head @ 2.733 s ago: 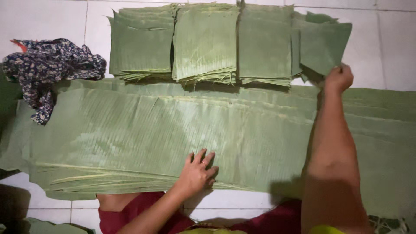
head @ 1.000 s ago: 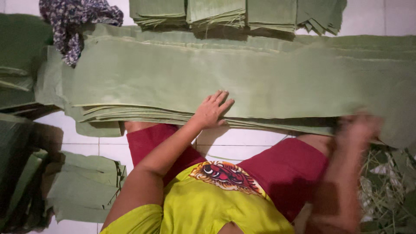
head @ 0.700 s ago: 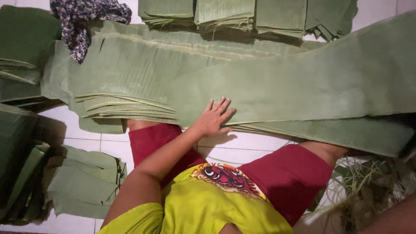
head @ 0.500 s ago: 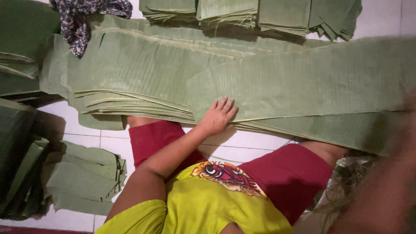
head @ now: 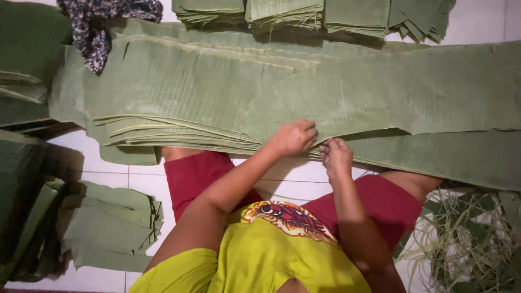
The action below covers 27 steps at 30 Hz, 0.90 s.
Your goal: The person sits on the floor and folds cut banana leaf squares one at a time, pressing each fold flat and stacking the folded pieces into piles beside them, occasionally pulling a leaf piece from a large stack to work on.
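Head view: both hands pinch the long, ribbed green banana leaf edge.

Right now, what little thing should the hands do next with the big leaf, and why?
Probably lift the top leaf a little by its near edge. Both the left hand and right hand already pinch that edge, side by side, above the leaf stack.

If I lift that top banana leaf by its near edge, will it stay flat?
Probably not. The top leaf looks thin and long, so it would likely droop. Both hands pinch its edge; its ribbed grain suggests it may tear.
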Tool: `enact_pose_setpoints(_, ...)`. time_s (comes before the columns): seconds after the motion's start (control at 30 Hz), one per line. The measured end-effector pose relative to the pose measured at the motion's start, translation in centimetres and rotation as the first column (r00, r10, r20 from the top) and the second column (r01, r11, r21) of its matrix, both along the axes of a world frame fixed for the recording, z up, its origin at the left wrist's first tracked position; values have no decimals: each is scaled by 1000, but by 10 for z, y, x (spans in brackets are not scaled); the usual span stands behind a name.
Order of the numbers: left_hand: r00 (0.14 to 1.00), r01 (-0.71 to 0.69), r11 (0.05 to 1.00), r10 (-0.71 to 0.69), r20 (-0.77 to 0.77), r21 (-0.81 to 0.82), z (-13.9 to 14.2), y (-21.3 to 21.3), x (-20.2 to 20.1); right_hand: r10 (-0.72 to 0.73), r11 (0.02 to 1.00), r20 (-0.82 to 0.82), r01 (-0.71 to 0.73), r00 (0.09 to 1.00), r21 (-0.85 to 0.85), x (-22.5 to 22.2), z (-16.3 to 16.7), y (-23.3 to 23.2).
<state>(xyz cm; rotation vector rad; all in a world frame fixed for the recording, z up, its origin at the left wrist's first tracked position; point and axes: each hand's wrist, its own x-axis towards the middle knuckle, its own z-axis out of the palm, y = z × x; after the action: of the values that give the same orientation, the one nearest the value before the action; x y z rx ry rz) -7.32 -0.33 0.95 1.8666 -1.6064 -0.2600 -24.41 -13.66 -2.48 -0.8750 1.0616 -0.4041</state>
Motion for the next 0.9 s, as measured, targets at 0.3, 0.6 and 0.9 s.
enact_pose_setpoints(0.3,985,58,987,-33,170,-147,-3,2,35,-59,998,-91,60,994,8,10,12,22)
enact_pose_setpoints(0.6,969,33,999,-25,245,-29,-7,1,32,73,911,-271,-175,960,-374,6,7,43)
enact_pose_setpoints(0.9,975,-71,989,41,220,129,-3,-1,25,-207,903,244,281,948,-325,-92,137,-2)
